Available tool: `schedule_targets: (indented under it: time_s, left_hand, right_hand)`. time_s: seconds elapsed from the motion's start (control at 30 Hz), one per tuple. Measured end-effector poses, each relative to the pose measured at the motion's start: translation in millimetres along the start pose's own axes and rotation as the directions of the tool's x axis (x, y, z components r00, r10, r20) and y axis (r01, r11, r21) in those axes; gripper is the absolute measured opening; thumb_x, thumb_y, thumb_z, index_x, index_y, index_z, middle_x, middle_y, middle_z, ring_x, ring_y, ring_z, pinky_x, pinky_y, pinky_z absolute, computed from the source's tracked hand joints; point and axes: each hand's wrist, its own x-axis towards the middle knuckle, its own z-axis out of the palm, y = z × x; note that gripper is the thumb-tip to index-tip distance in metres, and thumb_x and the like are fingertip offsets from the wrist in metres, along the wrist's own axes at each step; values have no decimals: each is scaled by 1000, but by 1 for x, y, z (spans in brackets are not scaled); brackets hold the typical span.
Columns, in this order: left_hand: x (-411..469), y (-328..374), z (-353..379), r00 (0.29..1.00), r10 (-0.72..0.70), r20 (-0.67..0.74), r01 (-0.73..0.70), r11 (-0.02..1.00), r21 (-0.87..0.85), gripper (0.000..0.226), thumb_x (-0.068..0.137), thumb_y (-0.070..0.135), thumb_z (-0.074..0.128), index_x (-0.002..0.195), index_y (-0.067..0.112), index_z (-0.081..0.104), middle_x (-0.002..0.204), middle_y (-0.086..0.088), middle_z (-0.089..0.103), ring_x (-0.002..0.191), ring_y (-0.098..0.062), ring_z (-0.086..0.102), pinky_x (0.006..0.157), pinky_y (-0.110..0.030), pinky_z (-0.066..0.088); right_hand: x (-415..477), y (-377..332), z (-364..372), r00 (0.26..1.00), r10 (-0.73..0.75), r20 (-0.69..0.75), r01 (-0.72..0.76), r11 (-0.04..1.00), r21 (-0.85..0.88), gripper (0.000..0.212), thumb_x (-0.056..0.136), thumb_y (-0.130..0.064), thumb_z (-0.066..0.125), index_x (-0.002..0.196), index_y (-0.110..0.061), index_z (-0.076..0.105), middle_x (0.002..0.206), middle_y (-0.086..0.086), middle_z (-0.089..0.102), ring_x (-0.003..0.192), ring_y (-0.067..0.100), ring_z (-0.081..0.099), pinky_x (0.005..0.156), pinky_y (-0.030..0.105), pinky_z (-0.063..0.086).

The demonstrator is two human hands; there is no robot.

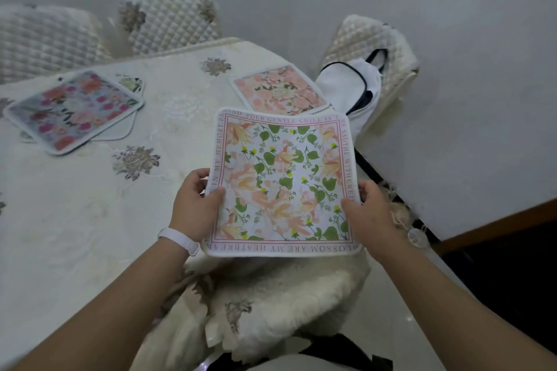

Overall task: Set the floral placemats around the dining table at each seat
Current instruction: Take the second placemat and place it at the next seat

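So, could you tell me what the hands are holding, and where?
The left hand and right hand pinch the green-leaf placemat by its opposite side edges.

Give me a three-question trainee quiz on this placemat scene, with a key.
1. True or false: the left hand and the right hand both hold the leafy placemat.
2. The pink placemat lies: A) on the table, B) on a chair, C) on the floor.
3. Which wrist wears the white band?
Key: 1 true; 2 A; 3 left.
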Motion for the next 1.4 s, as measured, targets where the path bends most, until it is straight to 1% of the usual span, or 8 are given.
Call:
schedule_targets:
  time_s: [0.3,0.4,0.6,0.7,1.03,1.17,1.27,1.4]
  left_hand:
    - [32,-38,-7,982,-115,-149,121,992,33,26,88,16,62,94,40,55,95,8,69,78,-13,70,63,-33,57]
    - [40,-53,1,963,-164,-216,176,984,36,22,88,15,62,97,34,56,96,7,68,81,-16,69,66,-37,58]
    - [50,-92,24,916,-269,-296,302,951,70,24,88,16,61,90,38,51,94,11,64,81,-11,66,60,-28,53]
    - [56,-106,31,899,-309,-310,351,932,89,25,88,15,61,89,38,50,94,12,63,81,-9,64,64,-30,54]
    - [61,-130,27,888,-357,-292,423,882,209,20,86,23,61,98,34,50,90,15,62,78,-5,62,68,-31,55]
    - [73,-122,10,943,-257,-212,327,833,447,38,82,31,65,115,28,47,107,4,59,86,-12,60,75,-37,54]
    - [105,-116,-1,991,-135,-27,110,659,744,64,80,35,67,135,17,40,133,-13,44,115,-31,50,95,-47,46]
    - [162,-99,8,977,-116,176,-80,570,818,65,80,37,63,137,16,41,137,-14,45,123,-34,43,99,-47,42]
  right_hand:
    - [78,4,50,973,9,230,21,992,-127,17,90,-20,56,102,-29,51,96,-10,67,81,11,69,63,33,59]
    - [109,12,65,954,25,299,28,985,-172,15,91,-22,55,103,-29,50,95,-11,67,78,9,69,57,27,55]
    - [159,36,90,906,69,417,50,962,-269,16,92,-23,53,103,-32,46,93,-14,63,74,6,66,47,20,49]
    - [172,49,99,891,65,449,77,953,-292,17,91,-23,53,104,-32,45,90,-14,61,69,4,65,41,14,45]
    - [174,74,104,911,151,382,-31,953,-303,20,89,-25,55,105,-32,47,88,-18,60,71,1,63,48,17,44]
    - [161,79,97,923,194,332,-116,964,-241,24,89,-18,58,108,-25,46,89,-17,61,73,3,64,51,19,46]
    - [143,86,94,935,257,246,-223,962,-158,32,87,-14,63,111,-20,43,90,-12,58,75,5,62,47,13,46]
    - [121,87,100,898,421,127,-428,903,27,31,88,-12,62,111,-16,41,93,-3,60,79,14,66,48,21,51]
